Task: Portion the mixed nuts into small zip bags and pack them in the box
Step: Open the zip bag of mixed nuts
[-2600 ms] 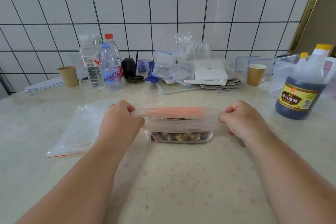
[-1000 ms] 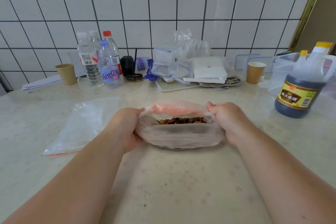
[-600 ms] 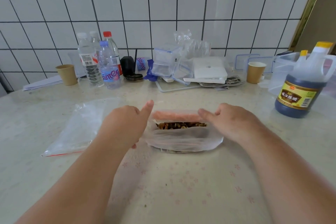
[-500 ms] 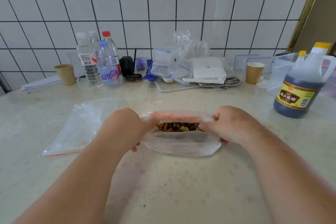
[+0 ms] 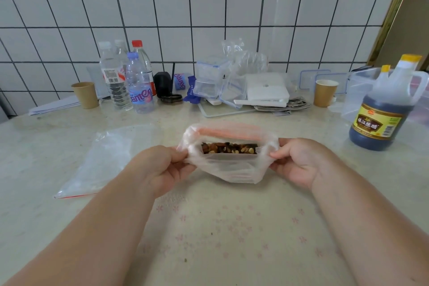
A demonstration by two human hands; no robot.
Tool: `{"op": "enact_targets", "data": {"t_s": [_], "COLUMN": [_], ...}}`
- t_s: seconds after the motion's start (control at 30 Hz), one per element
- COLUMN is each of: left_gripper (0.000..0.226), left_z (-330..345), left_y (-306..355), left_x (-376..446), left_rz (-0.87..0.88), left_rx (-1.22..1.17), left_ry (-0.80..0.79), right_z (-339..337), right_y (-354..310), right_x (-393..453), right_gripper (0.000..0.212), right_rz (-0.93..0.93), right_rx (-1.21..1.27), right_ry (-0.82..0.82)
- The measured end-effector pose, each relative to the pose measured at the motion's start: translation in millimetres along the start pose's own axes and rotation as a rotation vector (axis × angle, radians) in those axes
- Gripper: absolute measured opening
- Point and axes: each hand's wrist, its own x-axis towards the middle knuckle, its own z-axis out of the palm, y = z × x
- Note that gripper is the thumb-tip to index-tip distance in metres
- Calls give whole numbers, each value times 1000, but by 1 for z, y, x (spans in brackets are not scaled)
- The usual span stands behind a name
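Head view: two hands, left (image 5: 160,167) and right (image 5: 299,160), pinch one nut-filled zip bag (image 5: 228,165); perhaps three bottles (image 5: 130,79) behind.

Near tabletop (image 5: 232,239): bare between the forearms, open to the front edge.
Left: flat empty zip bag (image 5: 102,160) lies beside the left hand (image 5: 160,169).
Right: vinegar jug (image 5: 385,109) stands well apart from the right hand (image 5: 299,160).
Back: water bottles (image 5: 130,81), paper cups (image 5: 324,93) and clear plastic containers (image 5: 218,81) line the wall.
Middle: open strip between held nut bag (image 5: 229,153) and back row.
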Motion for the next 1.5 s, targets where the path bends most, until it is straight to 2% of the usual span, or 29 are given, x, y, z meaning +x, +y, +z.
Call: {"op": "enact_targets", "data": {"t_s": [0.1, 0.17, 0.27, 0.3, 0.37, 0.5, 0.57, 0.7, 0.8, 0.9, 0.97, 1.07, 1.17, 1.23, 1.3, 1.4, 1.47, 1.5], "left_gripper": [23, 22, 18, 12, 8, 27, 24, 18, 23, 23, 29, 43, 42, 49, 56, 59, 45, 37], "left_z": [-2, -4, -7, -7, -5, -1, 2, 6, 2, -1, -2, -5, -6, -3, -1, 1, 4, 5], "left_y": [-1, -3, -4, -5, -7, -14, -16, -16, -12, -8, -9, -13, -11, -11, -9, -6, -5, -5], "left_x": [2, 4, 6, 4, 0, -2, 0, 2, 2, 3, 4, 10, 6, -3, -7, -7, -9, -9], "left_rz": [-30, 46, 257, 276, 234, 148, 133, 14, -62, -70, -75, -44, 138, 257, 291, 364, 447, 490], "left_rx": [-54, 161, 647, 733, 758, 675, 568, 227, 95, 6, -56, 71, 577, 942, 1110, 1192, 1199, 1228], "left_ry": [30, 65, 151, 152, 89, 12, 19, 13, -51, -81, -85, -38, 110, 199, 241, 303, 346, 356], "right_z": [-1, -2, -4, -4, -2, 4, 4, 3, -1, -2, 0, 3, 0, 0, 3, 2, 2, 3], "right_y": [-1, -1, 0, 0, 1, 2, -3, -7, -6, -3, -1, 2, 2, 0, -6, -13, -15, -15], "right_x": [1, 1, -1, -3, -6, -12, -14, -16, -14, -9, -6, -3, -7, -15, -25, -27, -26, -25], "right_gripper": [36, 26, 11, 10, 16, 24, 30, 26, 34, 48, 49, 46, 36, 40, 44, 30, 17, 23], "right_rz": [-60, -104, -149, -152, -109, -61, -54, 54, 140, 144, 129, 49, -87, -141, -117, -103, -169, -214], "right_rx": [-156, -335, -637, -732, -803, -641, -488, -218, -53, 124, 168, -42, -565, -962, -1238, -1260, -1219, -1233], "right_ry": [75, 89, 94, 102, 80, -38, -101, -170, -131, -53, -6, 33, 114, 182, 191, 151, 203, 238]}}
